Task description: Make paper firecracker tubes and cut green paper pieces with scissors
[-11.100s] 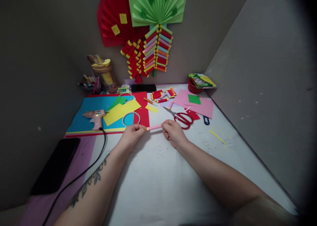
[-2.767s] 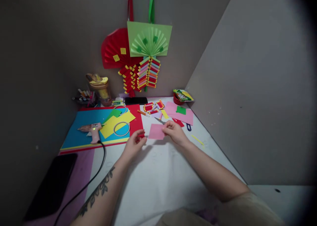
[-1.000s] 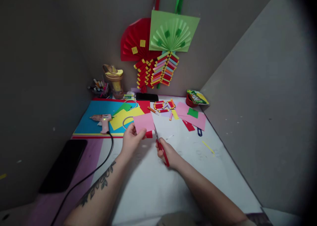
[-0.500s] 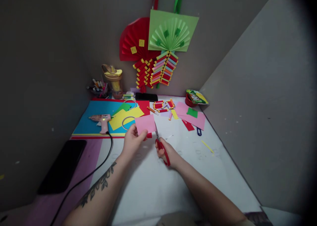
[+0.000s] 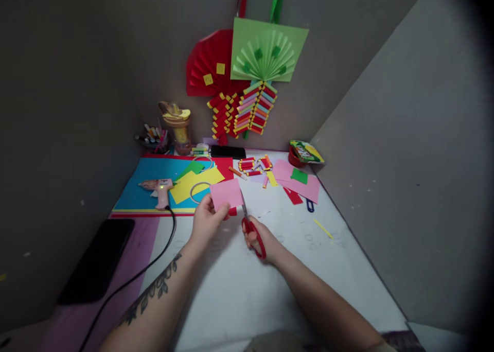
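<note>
Stretching beneath everything, a white tabletop fills the near and middle ground, with a lavender strip along its left side. On the far left lies a blue sheet, with yellow and red edges showing under it. On the far wall hang a pleated red fan and, to its right and partly over it, a light green card bearing a pleated fan, each above rows of small coloured rolls. A flat black slab lies on the near left. Toward the far right, pink sheets carry a green square

In the middle, above the tabletop, the left hand has its grip pinched on the lower left of a pink paper square. The right hand has its grip wrapped around the red handles of a pair of scissors, the blades pointing far along the square's right edge; whether paper lies between them cannot be told

Left of the hands, a pale glue gun rests on the blue sheet. Smaller again are a round hoop just beyond the left hand, loose paper rolls farther off, and a thin yellow strip to the right
</note>
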Demonstrator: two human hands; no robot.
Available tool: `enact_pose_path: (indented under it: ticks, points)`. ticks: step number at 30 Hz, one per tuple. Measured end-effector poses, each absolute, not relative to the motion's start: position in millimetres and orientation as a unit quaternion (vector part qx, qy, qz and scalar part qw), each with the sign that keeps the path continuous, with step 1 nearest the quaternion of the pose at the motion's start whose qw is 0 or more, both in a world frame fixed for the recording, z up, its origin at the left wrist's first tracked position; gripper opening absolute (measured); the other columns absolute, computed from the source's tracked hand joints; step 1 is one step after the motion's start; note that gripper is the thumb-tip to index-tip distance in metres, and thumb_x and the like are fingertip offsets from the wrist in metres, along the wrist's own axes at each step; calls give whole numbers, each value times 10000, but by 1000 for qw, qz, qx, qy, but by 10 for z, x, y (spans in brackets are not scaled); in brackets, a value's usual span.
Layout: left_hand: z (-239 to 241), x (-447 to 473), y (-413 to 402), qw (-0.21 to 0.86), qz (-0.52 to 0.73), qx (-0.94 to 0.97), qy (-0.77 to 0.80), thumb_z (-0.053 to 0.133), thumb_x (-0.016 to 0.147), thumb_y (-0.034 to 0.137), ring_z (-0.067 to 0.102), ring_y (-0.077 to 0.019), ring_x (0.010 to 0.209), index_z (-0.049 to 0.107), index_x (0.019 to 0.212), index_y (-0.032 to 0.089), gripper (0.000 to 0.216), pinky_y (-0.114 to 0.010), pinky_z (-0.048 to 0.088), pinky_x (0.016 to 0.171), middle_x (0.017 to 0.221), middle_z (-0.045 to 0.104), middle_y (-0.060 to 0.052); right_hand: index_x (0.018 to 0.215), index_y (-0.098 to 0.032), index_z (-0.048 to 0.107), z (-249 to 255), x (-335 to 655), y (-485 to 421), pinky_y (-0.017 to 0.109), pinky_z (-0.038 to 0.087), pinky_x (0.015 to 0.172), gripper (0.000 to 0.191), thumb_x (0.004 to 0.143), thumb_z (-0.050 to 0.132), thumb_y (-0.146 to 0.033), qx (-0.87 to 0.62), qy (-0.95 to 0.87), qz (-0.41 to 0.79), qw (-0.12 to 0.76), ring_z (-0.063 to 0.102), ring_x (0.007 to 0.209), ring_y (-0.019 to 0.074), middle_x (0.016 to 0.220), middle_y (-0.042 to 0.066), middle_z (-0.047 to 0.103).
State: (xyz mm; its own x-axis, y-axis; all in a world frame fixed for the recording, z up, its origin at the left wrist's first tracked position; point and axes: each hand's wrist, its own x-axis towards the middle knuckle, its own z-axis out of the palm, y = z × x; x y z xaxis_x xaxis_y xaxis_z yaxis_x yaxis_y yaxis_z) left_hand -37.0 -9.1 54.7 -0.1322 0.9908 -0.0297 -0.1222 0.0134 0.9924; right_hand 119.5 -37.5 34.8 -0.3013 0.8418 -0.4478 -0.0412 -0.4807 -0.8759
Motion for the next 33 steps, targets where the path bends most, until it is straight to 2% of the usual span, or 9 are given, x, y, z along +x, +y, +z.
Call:
enact_pose_path:
  ticks: [7, 12, 18, 23, 28, 33]
  points:
    - [542, -373, -90, 497, 556, 435, 505, 641, 692, 253, 527, -87, 490, 542, 871, 154, 227, -193, 400, 489, 602, 586, 39, 701, -197, 433, 382, 1168, -372, 196, 248, 410, 477, 752, 425, -671, -514, -398, 688, 323, 315, 420, 72, 500, -62, 366]
    - [555, -375, -92, 496, 556, 431, 509, 646, 680, 258, 533, -96, 493, 550, 865, 155, 232, -199, 400, 492, 589, 587, 40, 691, -200, 424, 316, 1197, -367, 198, 261, 403, 476, 768, 399, -669, -513, -460, 650, 320, 335, 415, 77, 481, -60, 372]
    - [559, -376, -91, 500, 559, 428, 504, 647, 671, 261, 527, -98, 478, 553, 858, 157, 234, -203, 400, 489, 575, 586, 41, 750, -206, 426, 177, 1264, -360, 204, 280, 404, 503, 688, 515, -697, -479, -580, 574, 323, 365, 422, 71, 532, -61, 418]
    - [551, -370, -92, 503, 560, 431, 497, 648, 674, 263, 521, -93, 483, 547, 863, 154, 241, -198, 400, 488, 570, 574, 43, 716, -211, 422, 221, 1246, -367, 218, 263, 394, 512, 732, 404, -722, -489, -558, 590, 318, 335, 398, 80, 477, -66, 368]
    - [553, -368, -102, 506, 563, 427, 495, 648, 679, 272, 522, -94, 487, 549, 871, 157, 246, -198, 396, 491, 572, 576, 45, 719, -212, 414, 228, 1256, -372, 213, 263, 400, 451, 722, 492, -656, -481, -577, 578, 319, 342, 411, 76, 495, -64, 396]
    - [565, -368, -108, 505, 561, 425, 499, 649, 676, 270, 523, -96, 487, 553, 876, 156, 249, -200, 397, 494, 574, 578, 44, 719, -211, 403, 180, 1271, -377, 212, 276, 404, 411, 750, 481, -614, -474, -591, 568, 323, 347, 420, 78, 511, -61, 392]
